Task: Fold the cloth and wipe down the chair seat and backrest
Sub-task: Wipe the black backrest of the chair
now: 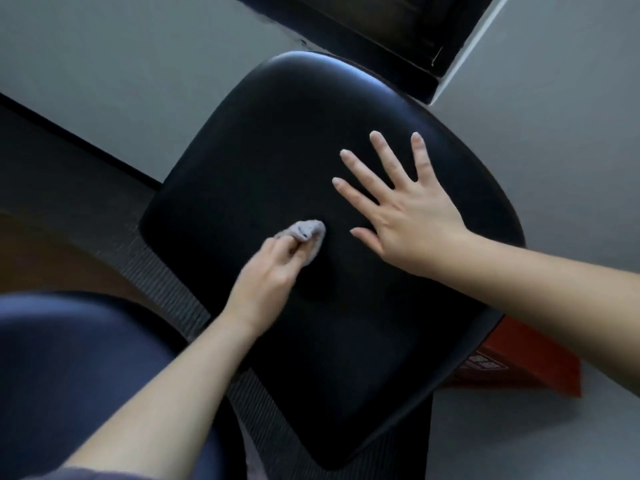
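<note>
A black padded chair seat (277,150) fills the middle of the view, seen from above. My left hand (266,275) is shut on a small bunched grey cloth (306,233) and presses it on the seat near its middle. My right hand (401,209) lies flat on the seat to the right of the cloth, fingers spread and holding nothing. A dark ribbed mesh band (166,282), probably the backrest, runs along the seat's near left edge.
Grey floor (104,64) surrounds the chair. A dark cabinet or door opening (398,36) stands at the top. A red box (526,362) lies on the floor under the seat's right edge. My blue-clad leg (76,368) is at the lower left.
</note>
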The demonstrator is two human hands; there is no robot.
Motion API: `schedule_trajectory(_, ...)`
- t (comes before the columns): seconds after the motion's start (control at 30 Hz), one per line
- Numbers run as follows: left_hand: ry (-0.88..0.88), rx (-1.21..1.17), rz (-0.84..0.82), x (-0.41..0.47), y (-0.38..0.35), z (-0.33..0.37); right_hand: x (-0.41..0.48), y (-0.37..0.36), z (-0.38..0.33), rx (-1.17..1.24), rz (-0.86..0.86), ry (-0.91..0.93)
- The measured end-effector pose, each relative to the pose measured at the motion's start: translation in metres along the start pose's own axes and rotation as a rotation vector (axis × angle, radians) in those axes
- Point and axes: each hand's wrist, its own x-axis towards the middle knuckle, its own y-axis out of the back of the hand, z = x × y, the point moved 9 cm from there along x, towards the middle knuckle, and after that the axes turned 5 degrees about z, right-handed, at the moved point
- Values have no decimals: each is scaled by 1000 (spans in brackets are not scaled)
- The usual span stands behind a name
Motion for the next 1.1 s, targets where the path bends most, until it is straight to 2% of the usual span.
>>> schedule_trajectory(0.07, 256, 54, 32, -4, -2, -46, 0, 0, 2, -18, -4, -7)
schedule_trajectory(0.1, 406, 19, 40, -11, -5, -55, 0, 0, 2, -24, -4, -7)
schedule_trajectory(0.13, 478, -27, 44, -17, -8, -48, -1, 0, 1, -29, 0, -7)
schedule_trajectory(0.2, 405, -95, 33, -32, -16, -8, -1, 1, -1, -31, 5, -3)
schedule_trajectory(0.3, 125, -189, -132, -61, -17, 48, -2, 2, 0, -21, 1, -12)
schedule_trajectory(0.37, 81, -163, -196, -58, -19, 31, -3, 4, -8, -10, 6, 21)
schedule_trajectory(0.43, 68, -42, -127, -41, -14, -4, -8, 0, -28, -12, -5, 110)
schedule_trajectory(0.5, 132, 132, -1, -27, -2, -47, -15, -6, -42, -34, -18, 180)
schedule_trajectory(0.57, 230, 183, 23, -29, 0, -81, -17, -9, -45, -64, -26, 200)
schedule_trajectory(0.67, 465, 48, 70, -41, -11, -80, -17, -10, -44, -101, -29, 202)
schedule_trajectory(0.73, 507, -93, 61, -63, -24, -37, -17, -10, -44, -85, -35, 208)
schedule_trajectory(0.87, 343, -345, -76, -123, -35, 79, -29, -8, -55, -48, -56, 227)
schedule_trajectory(0.97, 205, -410, -115, -142, -31, 113, -49, -8, -73, 2, -65, 292)
schedule_trajectory(1.1, -68, -375, -48, -143, -15, 148, -57, -4, -72, 61, -50, 294)
